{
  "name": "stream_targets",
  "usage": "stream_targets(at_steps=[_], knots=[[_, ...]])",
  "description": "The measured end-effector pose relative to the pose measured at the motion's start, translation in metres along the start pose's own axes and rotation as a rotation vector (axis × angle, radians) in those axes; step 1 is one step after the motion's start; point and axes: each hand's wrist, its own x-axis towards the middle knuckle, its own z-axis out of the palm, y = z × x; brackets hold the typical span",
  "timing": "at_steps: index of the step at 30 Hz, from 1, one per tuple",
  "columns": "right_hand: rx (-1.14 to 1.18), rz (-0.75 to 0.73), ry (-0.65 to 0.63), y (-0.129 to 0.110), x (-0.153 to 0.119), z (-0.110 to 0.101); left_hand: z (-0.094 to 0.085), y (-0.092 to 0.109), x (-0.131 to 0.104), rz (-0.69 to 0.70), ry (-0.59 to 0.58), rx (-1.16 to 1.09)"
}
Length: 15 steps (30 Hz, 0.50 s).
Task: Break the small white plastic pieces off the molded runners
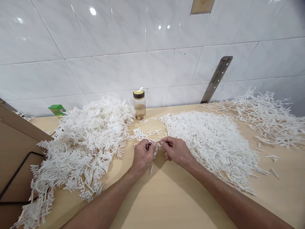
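Observation:
Close together over the middle of the table are my left hand [143, 156] and my right hand [177, 151]. Each is closed in a pinch on a thin white branched sprig [156, 141] that spans the gap between the fingertips. Part of the sprig dangles below my left fingers. Just beyond the hands lie a few loose white sprigs [140, 133]. A tall tangled heap of white sprigs [95, 130] is left of my left hand. To the right of my right hand, a flatter layer of white sprigs [214, 136] is spread out.
A lidded bottle with brownish liquid [140, 106] stands near the tiled wall [133, 70]. Bare white branches [267, 117] lie at the far right. A green box [57, 110] sits behind the left heap. A brown board [19, 143] and black metal frame [16, 175] edge the left side.

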Motion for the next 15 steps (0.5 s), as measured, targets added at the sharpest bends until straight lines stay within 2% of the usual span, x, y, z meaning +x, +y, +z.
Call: stream_targets(at_steps=[2, 5, 7, 11, 15], knots=[[-0.097, -0.085, 0.029, 0.005, 0.001, 0.002, 0.0, 0.0, -0.001, 0.005, -0.011, 0.01], [-0.315, -0.356, 0.161, 0.012, 0.002, 0.009, 0.0, 0.001, -0.001, -0.003, -0.049, 0.045], [-0.407, -0.482, 0.239, 0.015, 0.004, 0.015, -0.001, 0.002, 0.0, -0.029, -0.05, 0.075], [-0.459, -0.46, 0.304, 0.02, 0.011, 0.023, -0.002, 0.0, 0.002, -0.037, -0.001, 0.097], [-0.51, -0.399, 0.436, 0.025, 0.019, 0.011, -0.002, -0.002, 0.003, -0.019, 0.037, 0.013]])
